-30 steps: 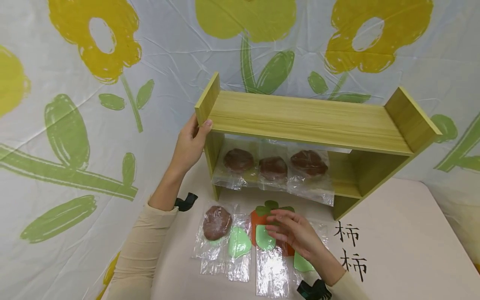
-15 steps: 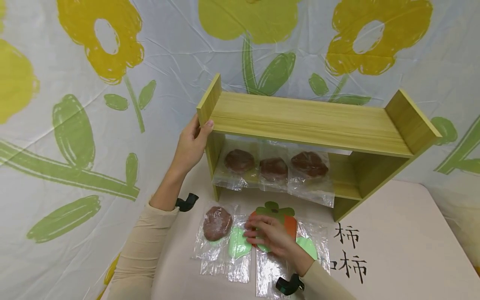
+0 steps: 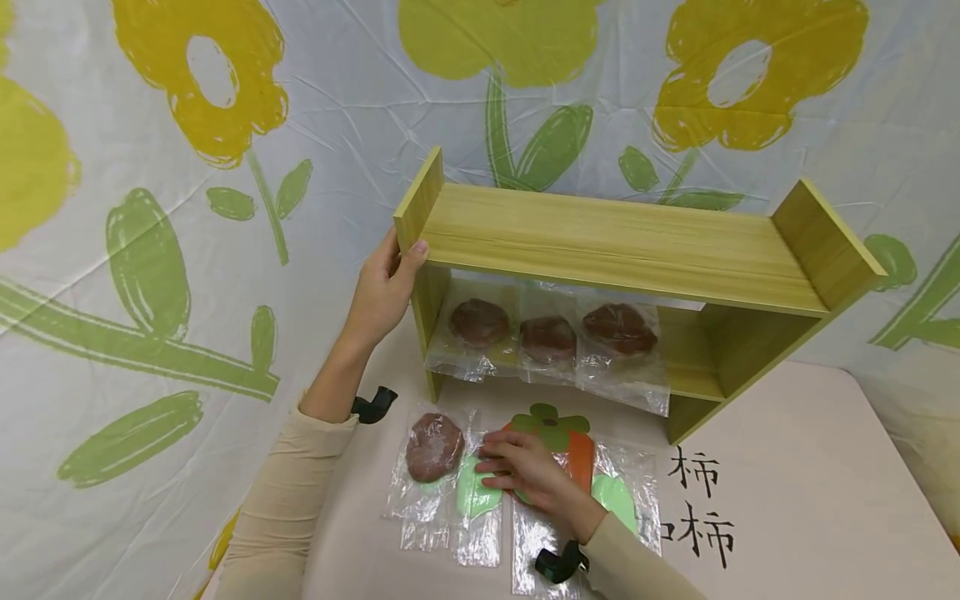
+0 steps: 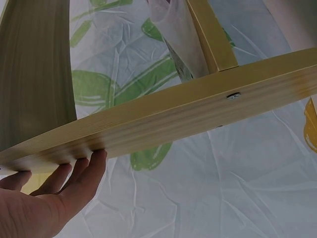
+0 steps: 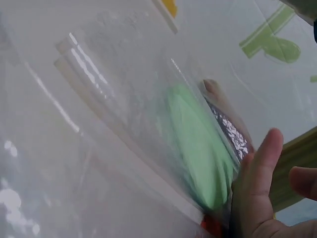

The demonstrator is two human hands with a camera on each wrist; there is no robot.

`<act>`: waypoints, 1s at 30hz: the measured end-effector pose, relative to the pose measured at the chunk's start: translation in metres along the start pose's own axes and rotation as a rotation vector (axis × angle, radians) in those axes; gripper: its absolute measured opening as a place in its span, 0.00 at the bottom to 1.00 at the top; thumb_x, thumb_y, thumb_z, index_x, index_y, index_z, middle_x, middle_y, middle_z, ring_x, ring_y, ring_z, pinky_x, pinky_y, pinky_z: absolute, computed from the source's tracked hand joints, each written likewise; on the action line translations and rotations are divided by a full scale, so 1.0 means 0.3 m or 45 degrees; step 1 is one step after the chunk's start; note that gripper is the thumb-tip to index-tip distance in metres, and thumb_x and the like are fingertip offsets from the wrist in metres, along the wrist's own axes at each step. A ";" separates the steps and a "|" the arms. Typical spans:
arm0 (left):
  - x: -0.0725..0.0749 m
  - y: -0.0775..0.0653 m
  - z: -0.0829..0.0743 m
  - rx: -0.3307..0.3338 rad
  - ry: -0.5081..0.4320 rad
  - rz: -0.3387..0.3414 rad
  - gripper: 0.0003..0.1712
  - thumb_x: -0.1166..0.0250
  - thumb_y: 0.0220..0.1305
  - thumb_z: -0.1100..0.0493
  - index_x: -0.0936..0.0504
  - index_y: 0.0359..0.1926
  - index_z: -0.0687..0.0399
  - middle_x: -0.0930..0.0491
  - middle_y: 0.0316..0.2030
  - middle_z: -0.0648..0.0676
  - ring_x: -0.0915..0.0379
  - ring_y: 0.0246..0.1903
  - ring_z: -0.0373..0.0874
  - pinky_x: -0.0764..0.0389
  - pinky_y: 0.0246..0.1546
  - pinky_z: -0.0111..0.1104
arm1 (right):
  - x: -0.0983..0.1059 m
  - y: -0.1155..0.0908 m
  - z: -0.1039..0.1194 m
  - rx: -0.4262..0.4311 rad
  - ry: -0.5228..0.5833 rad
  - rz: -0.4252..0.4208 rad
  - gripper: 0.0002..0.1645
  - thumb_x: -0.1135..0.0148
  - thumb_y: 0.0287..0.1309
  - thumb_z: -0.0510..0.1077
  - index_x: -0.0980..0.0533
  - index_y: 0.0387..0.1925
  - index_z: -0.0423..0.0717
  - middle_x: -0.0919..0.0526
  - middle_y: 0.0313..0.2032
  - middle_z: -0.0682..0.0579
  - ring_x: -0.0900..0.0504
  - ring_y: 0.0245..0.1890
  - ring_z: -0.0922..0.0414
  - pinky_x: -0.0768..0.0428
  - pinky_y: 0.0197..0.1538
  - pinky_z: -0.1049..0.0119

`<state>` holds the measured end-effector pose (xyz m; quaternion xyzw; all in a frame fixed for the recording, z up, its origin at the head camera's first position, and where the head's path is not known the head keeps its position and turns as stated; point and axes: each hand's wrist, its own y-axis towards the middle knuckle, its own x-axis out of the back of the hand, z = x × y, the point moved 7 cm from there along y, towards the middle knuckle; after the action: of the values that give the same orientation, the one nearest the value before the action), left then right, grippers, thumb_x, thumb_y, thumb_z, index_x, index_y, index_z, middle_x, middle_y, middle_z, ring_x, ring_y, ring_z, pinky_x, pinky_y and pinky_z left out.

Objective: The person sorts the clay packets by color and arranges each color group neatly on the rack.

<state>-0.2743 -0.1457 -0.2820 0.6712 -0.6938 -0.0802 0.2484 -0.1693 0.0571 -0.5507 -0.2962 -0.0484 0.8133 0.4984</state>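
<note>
The green packet (image 3: 477,503), a clear bag with a pale green lump inside, lies on the tabletop (image 3: 795,500) in front of the shelf (image 3: 615,237). Over its right side is the right hand (image 3: 528,473), with its fingers a little apart and, as it appears, holding nothing; whether they touch the film, one cannot tell.

The step in hand seems to be reaching for a packet, while the other hand keeps the shelf steady. The next move, by this reading, calls for the fingers to come together on one bag only, because the neighbours are very close and thin film can drag them along.

Just to the left, a brown packet (image 3: 434,448) lies partly upon another bag, where a bit of green shows below. Under and beside the right hand there is an orange picture (image 3: 581,460) with green leaves, and to the right another green packet (image 3: 615,502).

The left hand (image 3: 381,296) is clamped on the left side board of the shelf, thumb at the front edge. On the middle board three brown packets (image 3: 547,337) rest side by side, their bag ends hanging over its front. Behind stands a flowered cloth (image 3: 345,125).
</note>
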 end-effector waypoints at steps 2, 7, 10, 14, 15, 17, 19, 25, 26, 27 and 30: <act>0.000 0.000 0.000 0.001 -0.007 0.000 0.26 0.46 0.77 0.49 0.31 0.72 0.47 0.25 0.59 0.55 0.28 0.59 0.48 0.28 0.57 0.50 | -0.006 0.005 -0.004 0.004 -0.007 -0.016 0.27 0.43 0.71 0.37 0.37 0.62 0.21 0.21 0.49 0.34 0.15 0.41 0.50 0.17 0.43 0.62; 0.000 0.000 -0.001 0.004 -0.005 -0.007 0.26 0.46 0.77 0.49 0.31 0.71 0.47 0.24 0.58 0.55 0.28 0.58 0.47 0.28 0.56 0.49 | -0.028 0.022 -0.005 0.041 -0.051 -0.061 0.25 0.42 0.69 0.34 0.35 0.60 0.21 0.19 0.41 0.42 0.18 0.33 0.59 0.21 0.35 0.72; 0.001 0.000 -0.001 0.009 0.014 -0.013 0.26 0.46 0.77 0.49 0.32 0.72 0.47 0.25 0.59 0.56 0.28 0.58 0.47 0.28 0.57 0.48 | -0.046 0.034 0.004 0.080 -0.126 -0.093 0.26 0.39 0.66 0.33 0.34 0.60 0.20 0.19 0.38 0.45 0.22 0.30 0.61 0.24 0.31 0.72; 0.001 0.001 -0.004 0.019 0.025 -0.014 0.26 0.46 0.77 0.49 0.32 0.72 0.47 0.25 0.59 0.56 0.28 0.58 0.47 0.28 0.56 0.49 | -0.070 0.042 0.016 0.139 -0.193 -0.127 0.28 0.38 0.62 0.30 0.34 0.60 0.19 0.19 0.40 0.45 0.23 0.32 0.60 0.22 0.35 0.68; 0.001 0.001 -0.004 0.021 0.025 -0.014 0.26 0.46 0.77 0.48 0.32 0.72 0.47 0.25 0.59 0.56 0.28 0.58 0.47 0.28 0.56 0.48 | -0.076 0.042 0.018 0.147 -0.193 -0.129 0.28 0.38 0.61 0.30 0.34 0.60 0.20 0.19 0.41 0.44 0.22 0.33 0.59 0.21 0.37 0.66; 0.000 0.002 -0.005 0.026 0.026 -0.013 0.27 0.46 0.77 0.48 0.32 0.72 0.47 0.25 0.59 0.56 0.28 0.58 0.47 0.28 0.57 0.49 | -0.087 0.042 0.018 0.147 -0.182 -0.126 0.29 0.39 0.59 0.28 0.34 0.61 0.22 0.21 0.42 0.43 0.21 0.35 0.57 0.19 0.40 0.62; -0.001 0.003 -0.005 0.031 0.026 -0.013 0.27 0.46 0.77 0.48 0.32 0.72 0.46 0.25 0.59 0.56 0.28 0.58 0.47 0.29 0.57 0.49 | -0.097 0.039 0.016 0.131 -0.149 -0.109 0.32 0.39 0.59 0.27 0.36 0.64 0.26 0.24 0.43 0.42 0.21 0.36 0.55 0.17 0.42 0.58; 0.001 0.005 -0.001 0.043 0.025 -0.013 0.27 0.46 0.77 0.47 0.32 0.72 0.46 0.25 0.60 0.56 0.29 0.60 0.48 0.29 0.58 0.49 | -0.115 0.032 0.001 0.053 -0.098 -0.056 0.42 0.39 0.59 0.25 0.42 0.73 0.41 0.29 0.37 0.47 0.23 0.30 0.57 0.16 0.32 0.62; 0.001 0.005 -0.001 0.043 0.025 -0.011 0.27 0.46 0.77 0.48 0.32 0.72 0.46 0.25 0.60 0.56 0.29 0.60 0.48 0.29 0.58 0.49 | -0.117 0.032 -0.001 0.044 -0.091 -0.052 0.43 0.39 0.59 0.24 0.42 0.73 0.43 0.30 0.35 0.49 0.23 0.29 0.58 0.16 0.31 0.63; 0.001 0.006 -0.001 0.043 0.024 -0.010 0.27 0.46 0.77 0.48 0.32 0.73 0.46 0.25 0.61 0.57 0.29 0.60 0.48 0.29 0.58 0.49 | -0.119 0.032 -0.001 0.041 -0.086 -0.048 0.44 0.40 0.59 0.24 0.43 0.74 0.43 0.30 0.33 0.50 0.22 0.29 0.58 0.17 0.30 0.65; 0.001 0.009 -0.002 0.041 0.017 -0.008 0.27 0.46 0.77 0.48 0.32 0.72 0.46 0.25 0.61 0.57 0.29 0.60 0.48 0.29 0.58 0.49 | -0.122 0.032 -0.004 0.038 -0.051 -0.031 0.46 0.43 0.58 0.21 0.46 0.75 0.44 0.31 0.29 0.51 0.19 0.28 0.57 0.17 0.31 0.65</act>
<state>-0.2765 -0.1455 -0.2803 0.6779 -0.6911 -0.0654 0.2419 -0.1641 0.0214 -0.5392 -0.2718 -0.0496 0.8136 0.5116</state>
